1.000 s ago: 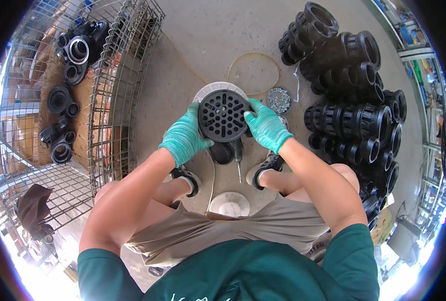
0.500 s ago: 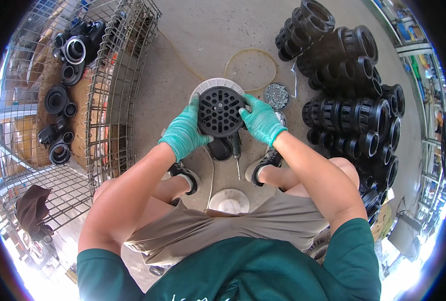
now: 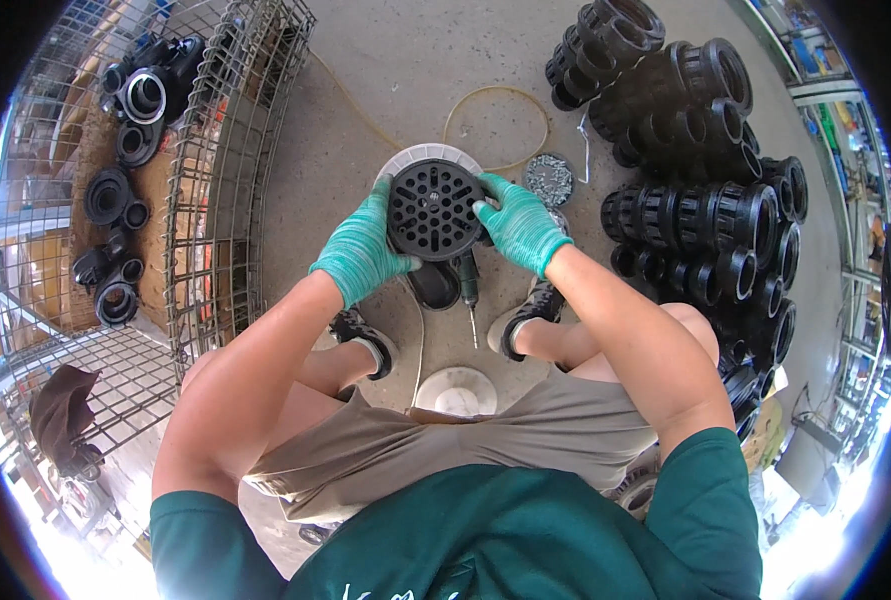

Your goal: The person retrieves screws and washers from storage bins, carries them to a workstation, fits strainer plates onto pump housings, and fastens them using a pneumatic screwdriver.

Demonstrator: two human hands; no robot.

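Note:
Between my two hands is a round black drain grate, its face dotted with holes and slots and turned up toward me. My left hand, in a green knit glove, is closed around its left side, thumb near the lower rim. On the opposite rim, my right hand grips with thumb and fingers, gloved the same way. A pale round rim shows behind the grate's far edge. Below the grate, toward me, a black oval plastic part is partly covered. Beside it a dark power screwdriver points its long bit toward me.
A shallow round container of small metal pieces is beyond my right hand, near a coiled yellowish hose. Black plastic fittings are stacked at right. A wire cage with black parts stands left. A white round object lies between my legs.
The whole view has shifted slightly, so the scene sits a little higher in the picture. Both hands keep their hold on the drain grate.

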